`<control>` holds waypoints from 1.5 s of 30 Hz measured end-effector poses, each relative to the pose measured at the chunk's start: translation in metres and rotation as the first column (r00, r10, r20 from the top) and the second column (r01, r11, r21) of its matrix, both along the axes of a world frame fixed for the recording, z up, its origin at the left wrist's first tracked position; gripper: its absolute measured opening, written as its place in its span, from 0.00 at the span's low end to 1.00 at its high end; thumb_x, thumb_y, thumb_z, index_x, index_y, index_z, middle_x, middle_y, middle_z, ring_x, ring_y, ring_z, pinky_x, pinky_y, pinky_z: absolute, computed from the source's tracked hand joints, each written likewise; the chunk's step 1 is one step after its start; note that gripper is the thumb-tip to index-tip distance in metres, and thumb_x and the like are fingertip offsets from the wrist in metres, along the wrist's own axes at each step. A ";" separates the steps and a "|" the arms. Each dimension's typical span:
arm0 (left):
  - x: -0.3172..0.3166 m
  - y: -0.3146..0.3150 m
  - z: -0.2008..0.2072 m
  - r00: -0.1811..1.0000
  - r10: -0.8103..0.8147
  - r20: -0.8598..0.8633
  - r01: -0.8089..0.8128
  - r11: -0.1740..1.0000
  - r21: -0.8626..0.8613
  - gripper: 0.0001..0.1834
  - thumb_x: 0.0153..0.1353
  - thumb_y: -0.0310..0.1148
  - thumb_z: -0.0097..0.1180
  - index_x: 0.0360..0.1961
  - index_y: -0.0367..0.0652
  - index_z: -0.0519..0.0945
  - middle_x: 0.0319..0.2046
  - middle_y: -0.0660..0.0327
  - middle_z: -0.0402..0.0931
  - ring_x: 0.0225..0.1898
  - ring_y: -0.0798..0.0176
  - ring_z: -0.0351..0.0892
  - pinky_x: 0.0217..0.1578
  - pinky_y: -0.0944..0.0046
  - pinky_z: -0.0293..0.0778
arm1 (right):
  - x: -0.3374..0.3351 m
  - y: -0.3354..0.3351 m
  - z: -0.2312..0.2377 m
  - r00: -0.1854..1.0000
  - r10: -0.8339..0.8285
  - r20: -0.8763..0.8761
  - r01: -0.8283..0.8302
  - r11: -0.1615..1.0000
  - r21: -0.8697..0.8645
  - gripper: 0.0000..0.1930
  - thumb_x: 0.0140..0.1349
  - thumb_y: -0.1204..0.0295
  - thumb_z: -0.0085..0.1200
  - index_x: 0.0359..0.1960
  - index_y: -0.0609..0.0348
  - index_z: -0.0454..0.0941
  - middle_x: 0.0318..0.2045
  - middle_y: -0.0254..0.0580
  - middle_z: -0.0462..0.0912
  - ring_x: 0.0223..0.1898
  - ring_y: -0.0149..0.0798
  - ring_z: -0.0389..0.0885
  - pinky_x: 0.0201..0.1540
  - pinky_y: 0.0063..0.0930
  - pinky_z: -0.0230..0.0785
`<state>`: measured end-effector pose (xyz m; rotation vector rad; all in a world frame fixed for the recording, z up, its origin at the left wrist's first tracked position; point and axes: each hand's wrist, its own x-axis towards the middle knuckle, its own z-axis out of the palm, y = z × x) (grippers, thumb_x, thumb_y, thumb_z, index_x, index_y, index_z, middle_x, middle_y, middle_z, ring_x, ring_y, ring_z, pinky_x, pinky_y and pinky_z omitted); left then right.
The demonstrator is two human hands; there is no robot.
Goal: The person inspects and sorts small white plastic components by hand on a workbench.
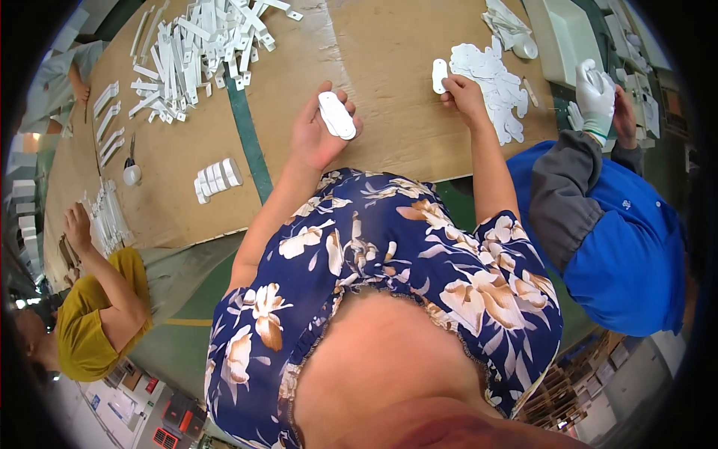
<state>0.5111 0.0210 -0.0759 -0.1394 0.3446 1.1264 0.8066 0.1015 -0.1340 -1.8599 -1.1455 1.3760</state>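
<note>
My left hand (313, 141) is palm up above the table, its fingers curled around a small stack of white oval plates (336, 116). Between thumb and fingers, my right hand (465, 99) pinches a single white oval plate (440, 76) with small holes. Right beside that hand lies a loose pile of similar white plates (479, 69). To the left of my left hand, a neat row of white plates (218, 179) rests on the table.
A heap of white bent brackets (198, 52) covers the table's far left, with a green strip (245, 135) running beside it. Scissors (131, 154) lie farther left. One co-worker in yellow (97, 314) sits at left, another in blue (621, 239) at right, near a pale bin (561, 41).
</note>
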 end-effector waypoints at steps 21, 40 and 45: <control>0.021 0.004 -0.017 0.993 0.007 -0.114 -0.010 1.000 -0.027 0.12 0.62 0.41 0.41 0.44 0.51 0.69 0.35 0.59 0.73 0.38 0.55 0.72 0.37 0.52 0.69 | -0.129 -0.083 0.083 0.881 0.429 0.198 -0.463 0.703 0.540 0.12 0.53 0.71 0.49 0.37 0.61 0.76 0.27 0.46 0.76 0.30 0.40 0.76 0.32 0.31 0.68; 0.012 0.005 -0.011 0.999 -0.032 0.024 0.031 0.998 0.049 0.14 0.63 0.43 0.39 0.46 0.54 0.70 0.35 0.59 0.73 0.38 0.55 0.72 0.38 0.50 0.67 | 0.026 0.037 -0.037 0.397 0.213 0.893 -0.372 0.927 -0.056 0.13 0.55 0.70 0.42 0.43 0.52 0.69 0.42 0.50 0.71 0.41 0.52 0.76 0.38 0.44 0.70; 0.009 0.003 -0.019 0.998 -0.029 0.047 0.026 0.998 0.062 0.16 0.64 0.43 0.35 0.48 0.52 0.70 0.39 0.59 0.72 0.41 0.56 0.70 0.42 0.50 0.66 | 0.024 0.030 -0.057 0.433 0.205 0.878 -0.467 0.884 0.023 0.12 0.54 0.69 0.42 0.40 0.54 0.70 0.39 0.50 0.72 0.38 0.54 0.75 0.38 0.45 0.70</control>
